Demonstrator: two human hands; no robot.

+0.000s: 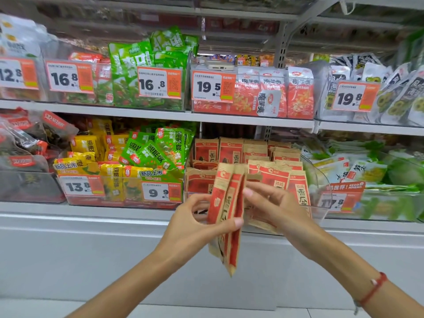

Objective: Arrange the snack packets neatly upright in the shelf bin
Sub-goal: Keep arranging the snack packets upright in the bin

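- The left hand (pixel 195 222) grips a small stack of red-and-kraft sunflower seed packets (pixel 227 216), thumb across the front, in front of the lower shelf.
- The right hand (pixel 273 205) pinches the stack's far side with curled fingers.
- Behind it, the clear shelf bin (pixel 319 180) holds more of these packets upright.

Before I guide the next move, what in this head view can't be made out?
- Packet count in the held stack: edge-on, partly covered by the left hand.
- Right hand grip: fingertips behind the stack.
- Bin price tag: blurred, behind the clear front.
- Top shelf goods: blurred.
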